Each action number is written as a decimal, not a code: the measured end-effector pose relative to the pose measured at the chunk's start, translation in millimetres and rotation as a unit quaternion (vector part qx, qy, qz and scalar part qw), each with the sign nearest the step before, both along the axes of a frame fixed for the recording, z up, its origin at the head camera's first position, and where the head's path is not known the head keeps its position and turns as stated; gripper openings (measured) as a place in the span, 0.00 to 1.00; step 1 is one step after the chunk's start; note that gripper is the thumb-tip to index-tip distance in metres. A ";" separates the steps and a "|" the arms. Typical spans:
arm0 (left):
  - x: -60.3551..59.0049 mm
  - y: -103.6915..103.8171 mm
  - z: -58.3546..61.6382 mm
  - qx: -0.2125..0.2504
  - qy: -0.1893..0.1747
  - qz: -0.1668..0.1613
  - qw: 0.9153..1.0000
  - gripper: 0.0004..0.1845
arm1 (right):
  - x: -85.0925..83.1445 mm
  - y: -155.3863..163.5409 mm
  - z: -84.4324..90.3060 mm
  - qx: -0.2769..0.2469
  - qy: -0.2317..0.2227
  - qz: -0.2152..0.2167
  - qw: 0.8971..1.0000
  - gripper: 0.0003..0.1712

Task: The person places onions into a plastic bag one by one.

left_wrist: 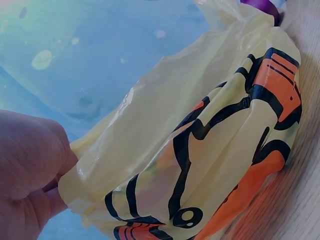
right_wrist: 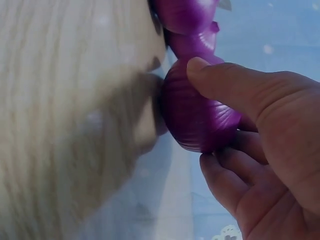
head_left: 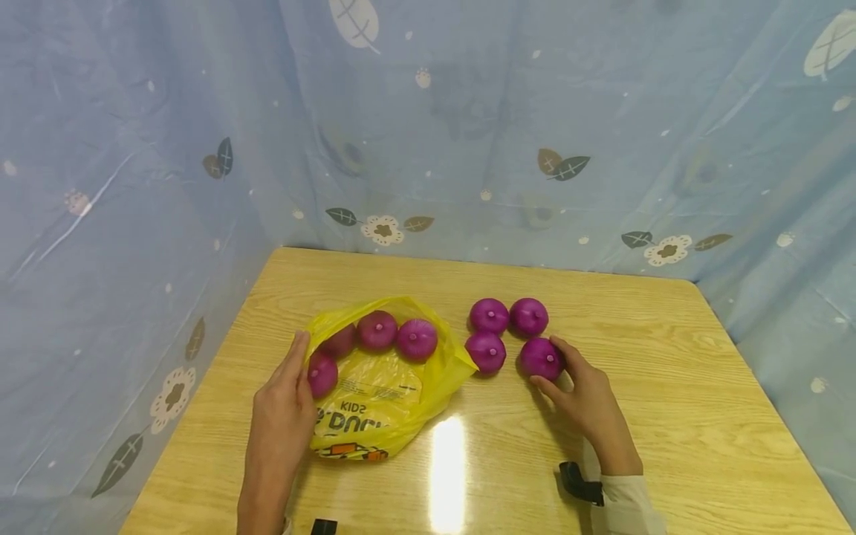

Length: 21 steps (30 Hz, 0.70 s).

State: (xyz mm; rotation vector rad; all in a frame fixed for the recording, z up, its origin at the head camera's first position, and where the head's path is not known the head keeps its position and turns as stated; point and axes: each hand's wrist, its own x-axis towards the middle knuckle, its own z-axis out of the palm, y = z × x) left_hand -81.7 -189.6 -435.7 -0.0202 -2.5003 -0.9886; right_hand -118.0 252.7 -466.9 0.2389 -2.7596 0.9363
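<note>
My left hand (head_left: 284,405) grips the left rim of a yellow plastic bag (head_left: 377,368), which lies with its mouth spread open. Inside it sit several purple onions, among them one (head_left: 417,339) near the right wall and one (head_left: 377,330) at the back. In the left wrist view the fingers pinch the bag's edge (left_wrist: 85,187). To the right, my right hand (head_left: 591,401) holds a purple onion (head_left: 540,359) between thumb and fingers. The right wrist view shows the thumb on one side of this onion (right_wrist: 195,112) and fingertips on the other.
Beyond the held onion are three more onions: one (head_left: 489,316) at the back, another (head_left: 528,317) beside it, and a third (head_left: 485,352) against the bag's right corner. The wooden table (head_left: 682,416) meets a blue patterned curtain (head_left: 468,134) behind and at the sides.
</note>
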 end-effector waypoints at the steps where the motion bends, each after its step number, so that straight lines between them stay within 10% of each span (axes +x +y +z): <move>1: 0.1 -0.3 0.1 -0.001 0.001 0.001 1.000 0.36 | 0.1 0.0 2.1 0.000 0.001 0.002 1.000 0.43; 21: 1.3 -1.8 0.4 -0.006 0.011 0.001 1.000 0.36 | -8.7 -10.3 93.1 0.034 0.072 0.064 0.995 0.44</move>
